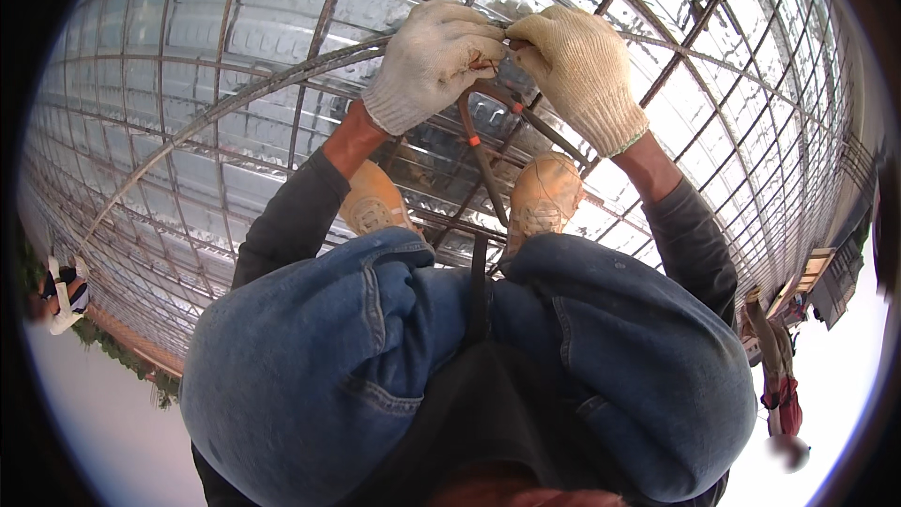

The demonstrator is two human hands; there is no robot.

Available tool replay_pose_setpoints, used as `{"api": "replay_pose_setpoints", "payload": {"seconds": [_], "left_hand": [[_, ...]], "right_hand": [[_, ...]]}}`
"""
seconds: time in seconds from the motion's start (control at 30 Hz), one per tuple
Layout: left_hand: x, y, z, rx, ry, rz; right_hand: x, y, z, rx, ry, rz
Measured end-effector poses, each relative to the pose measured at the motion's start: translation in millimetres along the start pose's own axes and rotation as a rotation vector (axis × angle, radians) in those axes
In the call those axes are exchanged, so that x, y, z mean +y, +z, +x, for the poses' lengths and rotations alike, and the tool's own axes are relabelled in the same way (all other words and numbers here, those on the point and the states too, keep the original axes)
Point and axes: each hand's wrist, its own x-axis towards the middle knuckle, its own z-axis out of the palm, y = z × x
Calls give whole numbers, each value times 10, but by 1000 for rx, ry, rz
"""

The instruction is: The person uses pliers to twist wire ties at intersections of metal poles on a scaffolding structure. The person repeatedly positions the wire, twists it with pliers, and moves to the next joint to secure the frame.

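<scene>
My left hand [434, 61], in a soiled white knit glove, is closed over the rebar mesh. Short rust-coloured tie wire [482, 63] shows at its fingertips. Close beside it, my right hand [584, 75], in a cream knit glove, pinches with thumb and forefinger at a bar; what lies in the pinch is too small to make out. Just under both hands is a pair of pincers [490, 169] with dark, spread handles and orange bands. Whether a hand touches the pincers is hidden. A long steel bar [253, 89] curves in from the left to my left hand.
Steel mesh [221, 61] spreads over shiny metal decking [282, 14] with gaps between bars. My tan boots [546, 190] stand on it below the hands. One person [66, 296] is at the far left, another [781, 399] at the right. Timber [815, 270] lies at the right edge.
</scene>
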Motion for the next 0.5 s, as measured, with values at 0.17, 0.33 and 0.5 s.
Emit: {"api": "replay_pose_setpoints", "payload": {"seconds": [0.17, 0.33, 0.5], "left_hand": [[43, -2, 21, 40, -147, -70], [-9, -35, 243, -64, -251, -98], [-146, -36, 714, -433, -150, 61]], "right_hand": [[-81, 86, -80, 16, 46, 22], [-335, 221, -320, 35, 266, 304], [-605, 323, -376, 86, 429, 565]]}}
